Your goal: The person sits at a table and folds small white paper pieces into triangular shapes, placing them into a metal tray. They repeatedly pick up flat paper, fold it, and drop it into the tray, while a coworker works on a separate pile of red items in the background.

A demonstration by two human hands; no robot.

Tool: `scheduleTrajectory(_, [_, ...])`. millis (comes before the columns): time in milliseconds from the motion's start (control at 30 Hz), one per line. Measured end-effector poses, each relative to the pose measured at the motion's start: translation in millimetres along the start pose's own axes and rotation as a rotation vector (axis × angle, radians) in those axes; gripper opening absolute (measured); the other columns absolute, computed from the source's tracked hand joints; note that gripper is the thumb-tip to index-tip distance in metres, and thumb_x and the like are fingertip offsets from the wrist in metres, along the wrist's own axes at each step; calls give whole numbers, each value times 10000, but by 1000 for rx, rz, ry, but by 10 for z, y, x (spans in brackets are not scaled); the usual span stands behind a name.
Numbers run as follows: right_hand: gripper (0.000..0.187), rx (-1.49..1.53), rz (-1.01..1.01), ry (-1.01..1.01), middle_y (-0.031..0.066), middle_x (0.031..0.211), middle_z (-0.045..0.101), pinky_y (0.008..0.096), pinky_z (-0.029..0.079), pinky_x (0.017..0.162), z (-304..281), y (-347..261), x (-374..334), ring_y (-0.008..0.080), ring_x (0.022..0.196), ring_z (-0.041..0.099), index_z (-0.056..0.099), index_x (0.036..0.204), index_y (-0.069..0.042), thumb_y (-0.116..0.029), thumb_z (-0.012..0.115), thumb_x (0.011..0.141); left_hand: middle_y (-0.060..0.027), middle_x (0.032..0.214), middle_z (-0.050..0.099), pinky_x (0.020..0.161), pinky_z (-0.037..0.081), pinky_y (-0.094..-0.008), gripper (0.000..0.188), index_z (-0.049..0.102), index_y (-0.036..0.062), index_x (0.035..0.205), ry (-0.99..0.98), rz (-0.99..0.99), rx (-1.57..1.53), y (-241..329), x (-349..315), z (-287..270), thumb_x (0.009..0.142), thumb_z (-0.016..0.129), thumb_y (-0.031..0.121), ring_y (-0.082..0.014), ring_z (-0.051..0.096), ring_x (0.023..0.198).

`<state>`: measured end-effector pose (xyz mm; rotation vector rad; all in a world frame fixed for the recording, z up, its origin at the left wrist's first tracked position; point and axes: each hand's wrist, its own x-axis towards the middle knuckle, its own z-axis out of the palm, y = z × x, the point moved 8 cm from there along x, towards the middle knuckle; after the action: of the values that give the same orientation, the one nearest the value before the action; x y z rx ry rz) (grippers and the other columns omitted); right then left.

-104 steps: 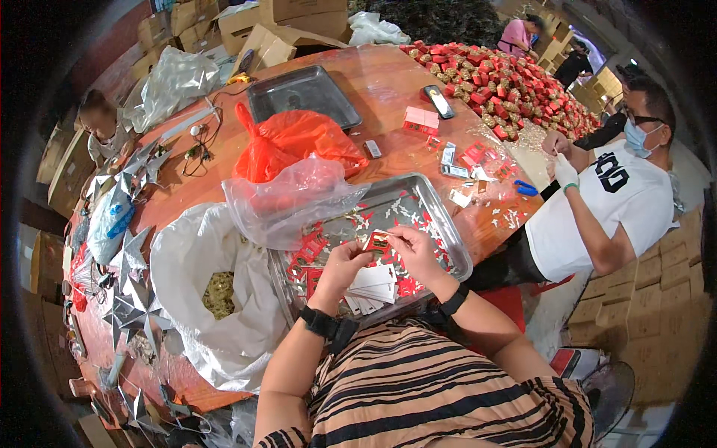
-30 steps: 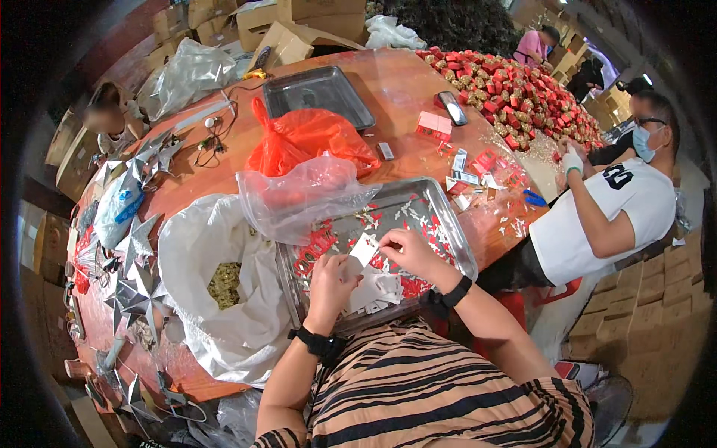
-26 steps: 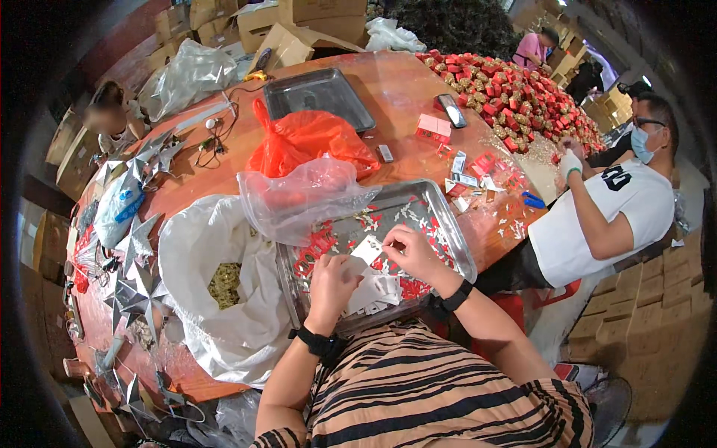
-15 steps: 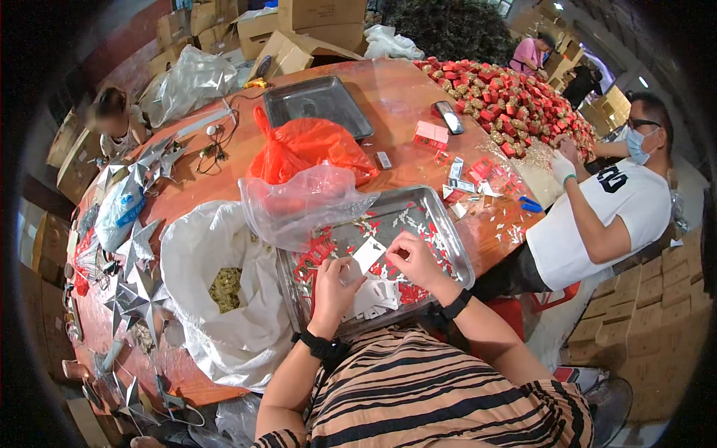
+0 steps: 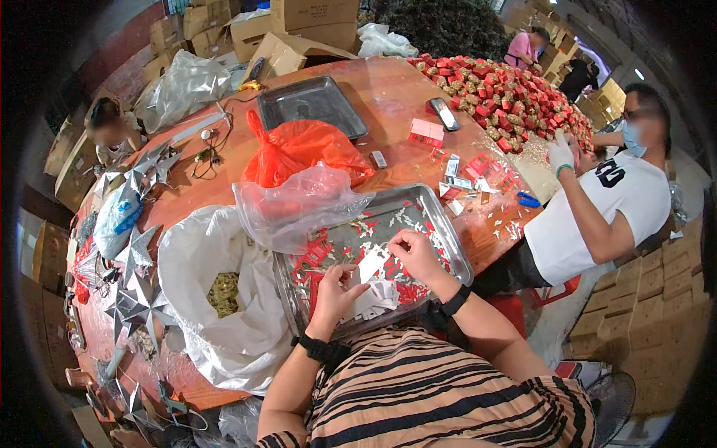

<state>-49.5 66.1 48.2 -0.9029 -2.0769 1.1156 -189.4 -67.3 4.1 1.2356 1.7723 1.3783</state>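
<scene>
Everywhere clutter: round wooden table (image 5: 403, 97) (cartons (image 5: 314, 15) behind)

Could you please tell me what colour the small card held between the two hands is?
White; the card shows best in the head view.

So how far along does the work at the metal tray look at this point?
Done: a small stack of white cards lies in the tray below the hands, and a big heap of red boxes covers the far side of the table. In hand: the left hand and right hand hold one white card between them. Left: many loose red pieces remain scattered in the tray.
</scene>
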Motion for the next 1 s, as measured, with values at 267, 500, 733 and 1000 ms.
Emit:
scheduleTrajectory(267, [99,5,2,-101,65,671,595,251,428,541,27,64,64,117,570,539,595,767,24,-70,600,796,-78,813,525,657,446,-290,430,610,27,990,-67,-17,9,16,-27,-23,620,775,173,-185,524,745])
scheduleTrajectory(500, [107,91,67,-299,42,668,594,245,433,560,164,109,48,81,601,534,596,785,20,-84,593,808,-97,820,527,675,449,-312,431,616,44,994,-71,37,61,88,0,-26,611,770,167,-225,535,762])
scheduleTrajectory(733, [86,282,292,-406,45,740,614,237,447,598,260,189,1,98,657,560,615,808,-8,-91,596,810,-80,1014,588,722,462,-304,408,561,25,1052,-278,-264,-776,-102,36,177,675,706,81,-182,565,880])
scheduleTrajectory(1000, [82,389,392,-405,31,700,619,243,450,548,444,214,-62,97,604,564,625,828,-18,-86,581,813,-97,1089,555,727,465,-302,331,506,58,1060,-390,-288,-1079,114,216,259,760,630,123,-200,581,874])
